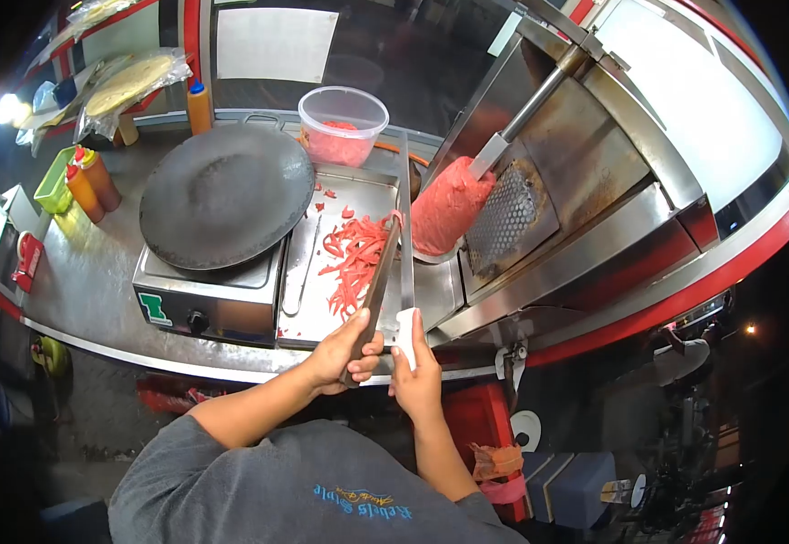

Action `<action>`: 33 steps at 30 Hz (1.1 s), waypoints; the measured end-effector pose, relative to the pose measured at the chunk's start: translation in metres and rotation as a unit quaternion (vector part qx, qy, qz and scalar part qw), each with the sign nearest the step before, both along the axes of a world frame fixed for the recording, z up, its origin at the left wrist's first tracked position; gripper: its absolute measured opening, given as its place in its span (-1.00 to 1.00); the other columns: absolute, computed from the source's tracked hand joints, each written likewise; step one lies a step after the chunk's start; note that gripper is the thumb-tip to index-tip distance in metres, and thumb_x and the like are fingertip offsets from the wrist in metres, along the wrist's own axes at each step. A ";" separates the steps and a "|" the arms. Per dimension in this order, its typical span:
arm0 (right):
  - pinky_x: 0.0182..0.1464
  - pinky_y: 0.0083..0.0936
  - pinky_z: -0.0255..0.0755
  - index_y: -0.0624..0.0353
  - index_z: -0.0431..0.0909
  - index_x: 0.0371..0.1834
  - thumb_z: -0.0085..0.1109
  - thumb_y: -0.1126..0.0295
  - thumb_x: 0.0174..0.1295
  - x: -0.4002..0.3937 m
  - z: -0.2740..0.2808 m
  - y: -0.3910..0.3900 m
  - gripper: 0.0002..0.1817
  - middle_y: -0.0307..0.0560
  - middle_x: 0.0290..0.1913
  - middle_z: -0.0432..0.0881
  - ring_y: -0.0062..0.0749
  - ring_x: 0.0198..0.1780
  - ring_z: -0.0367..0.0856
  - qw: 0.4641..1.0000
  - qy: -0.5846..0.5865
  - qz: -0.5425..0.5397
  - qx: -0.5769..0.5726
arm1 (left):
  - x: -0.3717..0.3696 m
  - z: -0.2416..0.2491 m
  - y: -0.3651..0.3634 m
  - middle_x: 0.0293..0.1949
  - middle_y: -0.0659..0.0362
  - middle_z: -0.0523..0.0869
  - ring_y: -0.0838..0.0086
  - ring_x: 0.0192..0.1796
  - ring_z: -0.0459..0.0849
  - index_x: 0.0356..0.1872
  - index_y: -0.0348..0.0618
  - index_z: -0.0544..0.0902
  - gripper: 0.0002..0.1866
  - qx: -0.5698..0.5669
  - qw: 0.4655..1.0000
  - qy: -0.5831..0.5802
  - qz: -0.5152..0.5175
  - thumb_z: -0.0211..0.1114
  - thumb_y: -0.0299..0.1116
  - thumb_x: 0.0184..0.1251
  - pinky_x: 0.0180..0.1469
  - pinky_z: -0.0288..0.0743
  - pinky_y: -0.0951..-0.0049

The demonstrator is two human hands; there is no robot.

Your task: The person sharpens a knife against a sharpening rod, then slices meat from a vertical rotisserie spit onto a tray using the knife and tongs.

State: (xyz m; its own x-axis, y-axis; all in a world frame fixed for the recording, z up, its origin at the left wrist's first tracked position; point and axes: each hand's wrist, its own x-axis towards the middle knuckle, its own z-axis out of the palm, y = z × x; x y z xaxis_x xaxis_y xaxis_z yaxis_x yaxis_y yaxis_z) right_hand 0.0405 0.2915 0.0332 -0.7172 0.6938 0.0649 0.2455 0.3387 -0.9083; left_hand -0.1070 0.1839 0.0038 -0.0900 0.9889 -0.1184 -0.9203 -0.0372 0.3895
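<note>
My left hand [345, 352] is closed around a long, narrow, dark brown tool [378, 283] whose exact kind I cannot make out. Its far end reaches over the shaved red meat strips [358, 254] in the metal tray [376, 189]. Beside it, my right hand [417, 381] grips the white handle of a long-bladed knife [407, 335], blade pointing away from me. The two tools lie close together, side by side. Just right of the blade stands a red meat cone [449, 208] on a vertical spit [540, 102].
A round black griddle [227, 195] sits on a burner left of the tray. Behind the tray is a clear plastic tub [343, 122] with red meat. Thin metal tongs [304, 272] lie in the tray. Sauce bottles [91, 186] stand left; the metal grill housing [585, 181] rises right.
</note>
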 end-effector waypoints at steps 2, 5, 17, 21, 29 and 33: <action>-0.53 -0.48 0.49 0.08 0.14 0.81 0.12 0.56 0.59 0.020 -0.017 -0.015 -0.25 -0.02 -0.17 0.65 -0.53 -0.55 0.54 0.989 0.032 0.010 -0.142 | -0.006 -0.009 -0.011 -0.38 0.36 0.40 0.71 -0.62 0.28 0.09 0.18 0.36 -0.67 0.006 1.000 -0.004 -0.013 -0.11 0.16 0.84 -0.57 0.30 0.60; -0.57 -0.57 0.46 0.02 0.12 0.82 0.12 0.55 0.61 0.075 -0.083 -0.033 -0.25 -0.19 -0.22 0.60 -0.68 -0.58 0.46 0.982 0.091 0.029 -0.164 | 0.002 0.001 -0.039 -0.39 0.33 0.41 0.71 -0.63 0.30 0.26 0.12 0.38 -0.62 -0.057 0.990 0.125 0.024 -0.11 0.15 0.84 -0.61 0.29 0.61; -0.10 -0.26 0.58 0.29 0.32 0.68 0.21 0.64 0.51 0.065 -0.120 0.019 -0.33 0.36 0.17 0.67 -0.04 -0.13 0.65 0.941 0.119 -0.048 0.314 | 0.017 -0.004 -0.099 -0.47 0.23 0.45 0.52 -0.57 0.50 0.82 0.05 -0.30 -0.23 -0.148 0.857 0.494 -0.023 -0.09 -0.13 0.87 -0.39 0.52 0.41; -0.53 -0.58 0.47 0.13 0.21 0.77 0.15 0.63 0.58 0.071 -0.127 0.016 -0.28 0.15 0.21 0.65 -0.62 -0.45 0.50 0.957 0.141 -0.020 0.252 | 0.018 -0.001 -0.092 -0.49 0.20 0.47 0.46 -0.56 0.56 0.82 0.00 -0.31 -0.21 -0.141 0.848 0.511 -0.021 -0.07 -0.15 0.86 -0.37 0.57 0.35; 0.08 -0.17 0.63 0.27 0.33 0.68 0.26 0.61 0.49 0.063 -0.112 0.003 -0.31 0.38 0.10 0.68 0.23 0.01 0.73 0.953 0.081 -0.053 0.289 | 0.017 0.004 -0.065 -0.52 0.10 0.59 0.38 -0.57 0.64 0.81 -0.03 -0.33 -0.18 -0.150 0.824 0.547 -0.012 -0.03 -0.13 0.84 -0.36 0.62 0.27; -0.08 -0.17 0.60 0.33 0.30 0.69 0.22 0.58 0.51 0.098 -0.131 -0.017 -0.32 0.31 -0.04 0.66 0.08 -0.15 0.69 0.949 0.067 -0.036 0.305 | 0.019 0.006 -0.056 -0.54 0.06 0.63 0.34 -0.57 0.67 0.80 -0.05 -0.35 -0.15 -0.147 0.820 0.553 0.002 0.00 -0.16 0.83 -0.37 0.65 0.25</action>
State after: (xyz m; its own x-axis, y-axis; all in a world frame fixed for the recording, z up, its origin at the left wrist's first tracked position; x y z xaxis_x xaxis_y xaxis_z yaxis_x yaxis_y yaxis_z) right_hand 0.1387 0.2745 -0.0975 -0.6259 0.5445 0.5583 0.1841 0.7988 -0.5728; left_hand -0.0882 0.1279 0.0101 -0.3060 0.9318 -0.1951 0.0008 0.2052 0.9787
